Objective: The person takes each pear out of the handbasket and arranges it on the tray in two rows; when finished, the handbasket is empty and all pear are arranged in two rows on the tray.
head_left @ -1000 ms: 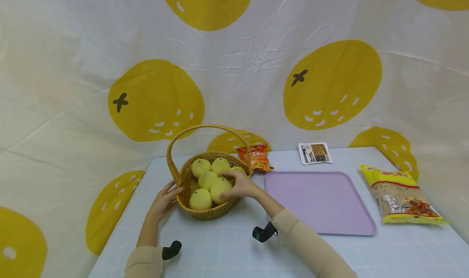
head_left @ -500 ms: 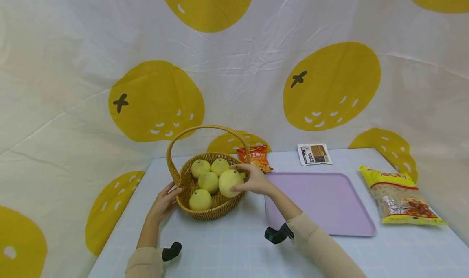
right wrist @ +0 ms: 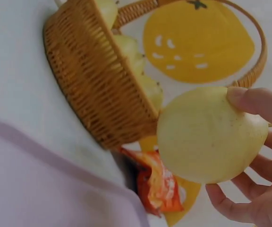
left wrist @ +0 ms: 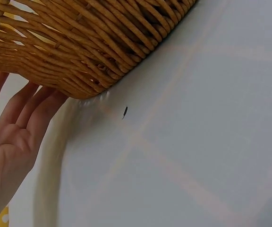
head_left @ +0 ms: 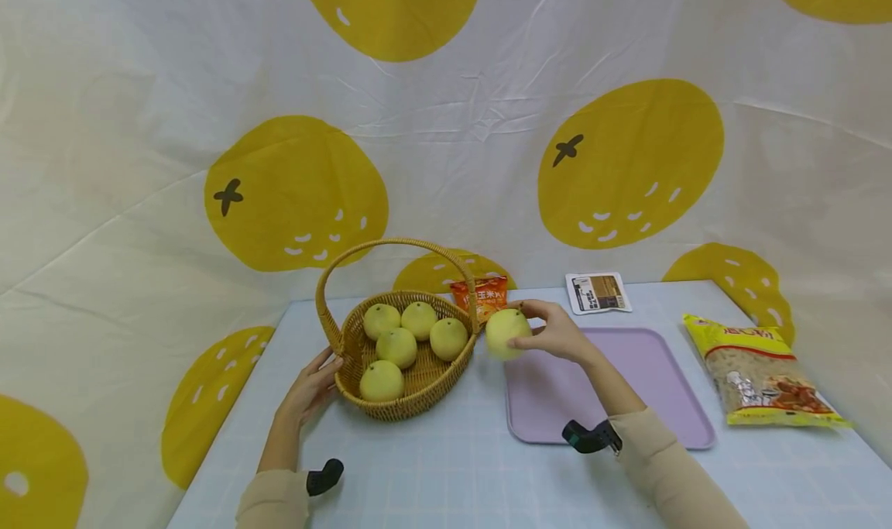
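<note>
In the head view my right hand holds a pale yellow-green pear up between the basket and the tray, thumb and fingers around its sides. The right wrist view shows this pear large, pinched by the thumb and fingertips. A wicker basket with a tall arched handle stands at left centre; several more pears lie in it. My left hand rests against its left outer side, near the handle's foot. In the left wrist view the fingers touch the basket wall, their tips partly hidden.
A lilac tray lies right of the basket. Behind the basket is an orange snack bag. A small white-and-brown packet lies at the back, and a yellow-ended bag at the right. A fruit-print cloth hangs behind.
My right hand has lifted one pear out of the basket's right front and carried it right, to the tray's left edge. The left hand has stayed at the basket's side.
</note>
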A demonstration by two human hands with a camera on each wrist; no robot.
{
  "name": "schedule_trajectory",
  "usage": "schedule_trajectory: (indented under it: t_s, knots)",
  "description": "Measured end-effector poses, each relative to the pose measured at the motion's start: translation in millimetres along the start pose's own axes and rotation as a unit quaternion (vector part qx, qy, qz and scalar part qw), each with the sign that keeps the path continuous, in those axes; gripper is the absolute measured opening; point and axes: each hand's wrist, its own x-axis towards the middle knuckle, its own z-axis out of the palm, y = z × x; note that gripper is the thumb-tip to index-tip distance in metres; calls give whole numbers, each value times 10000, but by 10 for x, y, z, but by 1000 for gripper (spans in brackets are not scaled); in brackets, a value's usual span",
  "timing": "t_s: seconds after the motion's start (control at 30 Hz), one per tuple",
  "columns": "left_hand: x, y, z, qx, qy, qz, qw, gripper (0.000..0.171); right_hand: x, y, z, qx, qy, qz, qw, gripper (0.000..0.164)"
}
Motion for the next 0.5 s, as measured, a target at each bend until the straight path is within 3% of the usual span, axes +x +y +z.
schedule_trajectory:
  t_s: [0.23, 0.5]
  knots:
    - [-18, -2, -12, -38, 13, -20, 10000, 65, -64, 446, -239, -427, 476, 477, 9968, 57]
    - [0, 9, -3, -27, 10, -32, 10000, 66, -116, 632, -262, -420, 671, 1011, 9917, 61]
